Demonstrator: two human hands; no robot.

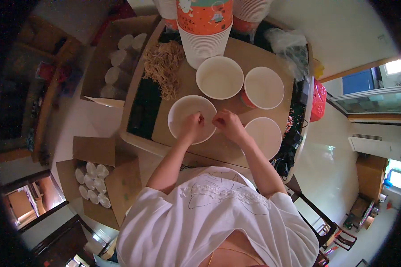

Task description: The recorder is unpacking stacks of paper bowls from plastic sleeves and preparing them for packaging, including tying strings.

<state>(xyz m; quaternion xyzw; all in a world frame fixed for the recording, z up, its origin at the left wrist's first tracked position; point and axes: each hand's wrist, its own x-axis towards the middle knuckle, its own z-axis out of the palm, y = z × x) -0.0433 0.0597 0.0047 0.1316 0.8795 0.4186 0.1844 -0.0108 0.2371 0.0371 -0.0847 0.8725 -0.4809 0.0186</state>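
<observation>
A white paper tub (178, 116) stands open at the near left of the brown cardboard on the table. Over its mouth is my left hand (193, 125), the fingers curled together; whatever they hold is too small to make out. My right hand (229, 124) is closed in a pinch at the tub's right rim, and its fingertips hide what is between them. Three more white tubs stand close by: one behind (219, 76), one at the far right (265, 86) and one at the near right (263, 135), beside my right forearm.
Tall nested tubs (205, 38) rise at the back, with brown shredded filler (163, 62) to their left. Clear plastic wrapping (289, 44) lies at the back right. Small pink bits (290, 123) lie near the right edge. Cardboard boxes (116, 178) with white cups stand left of the table.
</observation>
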